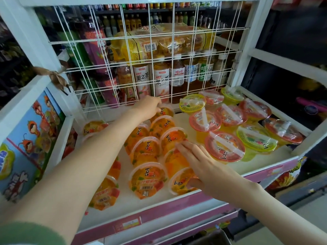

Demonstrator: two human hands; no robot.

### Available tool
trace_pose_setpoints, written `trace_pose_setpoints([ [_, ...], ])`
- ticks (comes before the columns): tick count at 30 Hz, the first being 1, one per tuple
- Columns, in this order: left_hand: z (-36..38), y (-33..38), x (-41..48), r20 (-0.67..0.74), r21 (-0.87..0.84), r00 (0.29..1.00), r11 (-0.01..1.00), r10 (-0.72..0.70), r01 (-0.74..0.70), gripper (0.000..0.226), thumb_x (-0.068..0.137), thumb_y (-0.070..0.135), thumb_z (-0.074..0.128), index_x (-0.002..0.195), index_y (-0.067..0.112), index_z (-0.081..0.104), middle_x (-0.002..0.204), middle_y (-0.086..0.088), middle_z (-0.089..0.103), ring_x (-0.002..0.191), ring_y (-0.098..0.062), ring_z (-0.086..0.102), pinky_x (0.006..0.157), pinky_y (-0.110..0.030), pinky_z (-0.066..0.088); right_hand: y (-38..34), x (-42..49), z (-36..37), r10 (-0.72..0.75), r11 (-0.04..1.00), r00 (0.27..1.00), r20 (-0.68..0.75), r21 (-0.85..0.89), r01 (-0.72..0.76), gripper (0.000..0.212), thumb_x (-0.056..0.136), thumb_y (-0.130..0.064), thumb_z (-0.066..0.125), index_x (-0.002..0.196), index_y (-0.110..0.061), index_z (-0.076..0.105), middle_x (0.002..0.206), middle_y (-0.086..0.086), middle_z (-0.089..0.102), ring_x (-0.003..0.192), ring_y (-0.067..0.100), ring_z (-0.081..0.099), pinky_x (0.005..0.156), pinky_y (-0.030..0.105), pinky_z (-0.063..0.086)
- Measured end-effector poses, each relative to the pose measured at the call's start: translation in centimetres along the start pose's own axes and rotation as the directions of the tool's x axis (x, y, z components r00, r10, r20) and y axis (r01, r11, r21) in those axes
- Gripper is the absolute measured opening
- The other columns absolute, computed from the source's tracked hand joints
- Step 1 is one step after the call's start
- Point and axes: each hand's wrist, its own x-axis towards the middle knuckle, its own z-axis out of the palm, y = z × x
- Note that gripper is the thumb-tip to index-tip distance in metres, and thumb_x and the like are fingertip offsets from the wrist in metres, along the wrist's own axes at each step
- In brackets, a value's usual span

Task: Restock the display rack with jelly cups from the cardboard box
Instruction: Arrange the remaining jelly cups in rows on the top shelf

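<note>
Several orange jelly cups (pixel 148 180) lie on their sides in rows on the white shelf (pixel 159 200) of the display rack. My left hand (pixel 147 107) reaches to the back of the shelf, its fingers curled over the rearmost cup (pixel 167 111) by the wire grid. My right hand (pixel 203 167) lies flat with straight fingers on the right row, touching two cups (pixel 178 182) near the front. Wider cups with red lids (pixel 224 146) and yellow lids (pixel 256 139) stand upright on the shelf's right half. The cardboard box is out of view.
A white wire grid (pixel 150 68) closes the back of the shelf; behind it stand tea bottles (pixel 161 80) and a bagged pack (pixel 159 43). A printed blue panel (pixel 26 138) forms the left side. A pink front lip (pixel 159 214) borders the shelf.
</note>
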Motion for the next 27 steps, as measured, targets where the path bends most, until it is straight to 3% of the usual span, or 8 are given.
trace_pose_setpoints([
  [3,-0.2,0.1,0.0,-0.068,0.089,0.997,0.995,0.043,-0.037,0.004,0.097,0.011,0.049,0.093,0.011,0.050,0.087,-0.006,0.057,0.086,-0.023,0.059,0.067,-0.031,0.041,0.1,0.1,0.6,-0.018,1.000,0.999,-0.046,0.016,0.019,0.113,0.044,-0.055,0.087,0.134,-0.005,0.042,0.126,0.001,0.039,0.110,0.016,0.039,0.082,0.020,0.051],
  [9,0.0,-0.7,-1.2,-0.118,0.049,0.993,0.999,-0.010,0.016,0.012,0.097,0.009,0.049,0.104,0.001,0.054,0.093,-0.009,0.055,0.084,-0.018,0.051,0.073,-0.030,0.040,0.1,0.1,0.9,0.018,1.000,0.999,-0.051,0.024,-0.017,0.109,0.048,-0.036,0.092,0.136,-0.003,0.038,0.126,0.003,0.038,0.112,0.019,0.039,0.087,0.025,0.051],
  [12,0.1,-1.3,-1.6,-0.090,0.038,0.993,0.996,-0.071,0.075,0.016,0.097,0.012,0.050,0.106,0.001,0.057,0.099,-0.009,0.061,0.088,-0.021,0.057,0.077,-0.032,0.046,0.1,0.2,0.9,0.019,0.997,1.000,0.020,0.077,-0.021,0.106,0.071,-0.027,0.081,0.149,-0.008,0.013,0.140,0.002,0.022,0.127,0.018,0.023,0.093,0.026,0.048],
  [15,-0.8,-1.3,-2.0,-0.034,0.040,0.996,0.995,-0.087,0.089,0.019,0.097,0.019,0.050,0.106,0.005,0.059,0.101,-0.010,0.063,0.091,-0.026,0.060,0.078,-0.036,0.050,0.1,0.1,0.3,0.004,0.987,0.997,0.076,0.163,-0.016,0.097,0.090,-0.035,0.060,0.149,-0.015,-0.013,0.155,-0.003,0.000,0.143,0.016,0.000,0.111,0.022,0.026],
  [18,-1.4,-0.4,-2.7,-0.032,0.052,0.997,0.996,-0.075,0.077,0.026,0.097,0.026,0.051,0.115,0.009,0.057,0.111,-0.011,0.062,0.098,-0.027,0.059,0.081,-0.036,0.048,0.2,0.0,0.1,-0.008,0.989,0.993,0.117,0.149,-0.010,0.098,0.091,-0.042,0.055,0.147,-0.015,-0.020,0.158,-0.005,-0.015,0.145,0.011,-0.013,0.103,0.013,-0.003],
  [21,-1.8,1.2,-3.8,-0.052,0.050,0.999,0.999,-0.015,0.018,0.041,0.097,0.028,0.050,0.134,0.011,0.048,0.129,-0.011,0.056,0.115,-0.028,0.054,0.091,-0.035,0.044,0.5,-0.3,-0.5,-0.051,0.986,0.987,0.152,0.168,0.025,0.101,0.088,-0.040,0.061,0.148,-0.020,-0.017,0.157,-0.008,-0.020,0.139,0.002,-0.021,0.105,0.015,-0.003],
  [23,-2.0,2.7,-4.8,-0.066,-0.016,0.997,0.999,0.047,-0.048,0.041,0.097,0.028,0.051,0.136,0.014,0.048,0.135,-0.008,0.055,0.121,-0.025,0.052,0.097,-0.034,0.042,1.3,-0.7,-1.6,-0.049,0.974,0.991,0.124,0.227,0.020,0.097,0.086,-0.040,0.064,0.150,-0.028,-0.008,0.157,-0.014,-0.014,0.141,0.001,-0.015,0.110,0.017,0.002],
  [27,-1.4,5.8,-6.5,-0.038,-0.063,0.990,0.988,0.136,-0.138,0.035,0.094,0.036,0.054,0.125,0.020,0.057,0.122,-0.003,0.063,0.106,-0.019,0.060,0.094,-0.037,0.049,4.8,-2.0,-3.6,0.118,0.972,0.993,0.016,0.204,-0.118,0.096,0.079,-0.057,0.063,0.151,-0.029,0.006,0.157,-0.009,0.009,0.142,0.010,0.004,0.113,0.022,0.007],
])
